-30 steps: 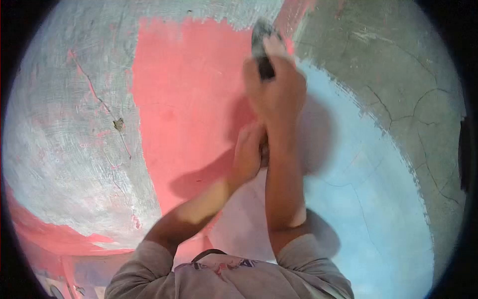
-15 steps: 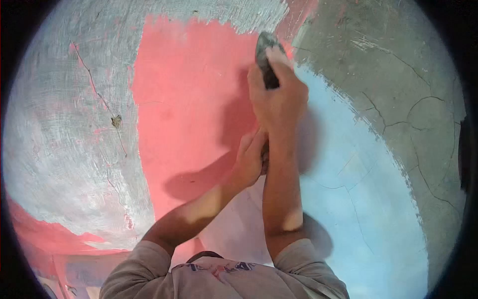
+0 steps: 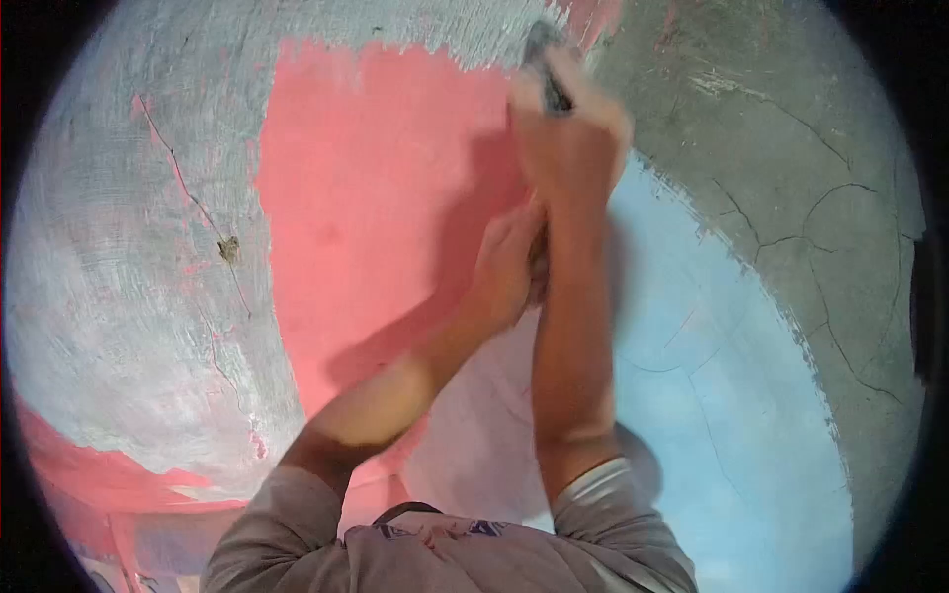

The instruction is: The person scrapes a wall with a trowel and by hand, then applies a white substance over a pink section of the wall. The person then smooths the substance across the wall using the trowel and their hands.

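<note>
Streaky grey-white paint (image 3: 119, 287), a flat coral-pink panel (image 3: 376, 188), a smooth pale-blue curved patch (image 3: 732, 405) and a cracked, matt grey area (image 3: 761, 178) lie side by side. Near the panel's upper right corner, the right hand (image 3: 573, 138) clasps a dark, narrow, tapered tool (image 3: 540, 51), slightly blurred. The left hand (image 3: 506, 262) curls beside the right forearm (image 3: 573, 346); what it grips, if anything, cannot be told.

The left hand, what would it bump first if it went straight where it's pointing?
The left hand would probably meet the right forearm first, though depth is unclear, so it might slip underneath.
</note>
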The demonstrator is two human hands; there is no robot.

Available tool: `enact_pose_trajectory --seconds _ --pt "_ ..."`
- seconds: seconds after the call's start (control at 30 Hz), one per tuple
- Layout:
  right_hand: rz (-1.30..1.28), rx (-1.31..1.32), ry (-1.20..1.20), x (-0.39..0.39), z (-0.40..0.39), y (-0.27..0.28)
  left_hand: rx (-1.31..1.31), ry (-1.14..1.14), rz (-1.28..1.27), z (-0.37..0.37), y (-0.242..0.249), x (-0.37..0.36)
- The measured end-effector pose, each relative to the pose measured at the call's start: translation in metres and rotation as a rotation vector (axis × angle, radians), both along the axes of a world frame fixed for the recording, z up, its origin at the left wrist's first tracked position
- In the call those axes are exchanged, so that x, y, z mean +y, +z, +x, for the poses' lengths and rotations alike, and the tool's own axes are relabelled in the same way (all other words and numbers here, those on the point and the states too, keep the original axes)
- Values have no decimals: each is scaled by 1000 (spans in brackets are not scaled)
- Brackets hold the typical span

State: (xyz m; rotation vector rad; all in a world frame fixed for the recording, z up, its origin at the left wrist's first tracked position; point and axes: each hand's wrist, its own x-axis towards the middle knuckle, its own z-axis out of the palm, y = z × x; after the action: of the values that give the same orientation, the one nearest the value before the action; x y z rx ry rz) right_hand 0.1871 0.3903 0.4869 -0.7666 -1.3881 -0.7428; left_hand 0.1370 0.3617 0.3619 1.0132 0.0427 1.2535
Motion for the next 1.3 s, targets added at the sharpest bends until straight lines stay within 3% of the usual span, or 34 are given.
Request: enact_pose_trajectory --seconds 0.1,0.23,0.3,0.37,0.43,0.47,0.57,0.63,0.7,0.73,0.83,0.93,1.03,1.1,1.17,1.23,1.3 --pt "-158 66 2 -25 -4 29 -32 -45 58 4 27 6" --pt "110 -109 -61 12 5 -48 2 135 12 7 -37 -11" --pt "51 -72 -32 5 1 -50 4 115 -50 2 -54 -18" --pt "-46 -8 -28 -3 0 -39 8 61 -9 1 -35 -4" --pt "-151 81 -40 -12 -1 10 52 -60 -2 -6 8 3" --pt "-85 50 -20 -5 5 19 23 -40 34 -3 10 4" --pt "32 11 35 7 7 -4 -21 39 53 6 -3 -1" --pt "-40 -15 4 2 4 -39 8 143 -24 3 -37 -13" --pt "-38 -31 49 3 2 -55 32 127 -11 0 -38 -5" --pt "23 -47 57 10 6 -45 48 116 -16 -1 -39 -5" --pt "-152 88 2 0 2 17 24 -23 25 -4 16 18" --pt "-121 92 2 2 2 21 -14 -62 53 -3 20 22" --pt "119 -41 -106 15 3 -39 3 36 0 -3 -38 2" --pt "113 -35 -44 13 1 -47 27 33 -49 -8 -41 -5" --pt "28 1 -15 7 1 -34 54 -2 -47 -12 -25 -5" --pt "-130 68 -14 -5 2 15 82 -65 15 -17 18 4" --pt "-66 67 -4 -1 2 23 49 -51 -3 -15 28 3"
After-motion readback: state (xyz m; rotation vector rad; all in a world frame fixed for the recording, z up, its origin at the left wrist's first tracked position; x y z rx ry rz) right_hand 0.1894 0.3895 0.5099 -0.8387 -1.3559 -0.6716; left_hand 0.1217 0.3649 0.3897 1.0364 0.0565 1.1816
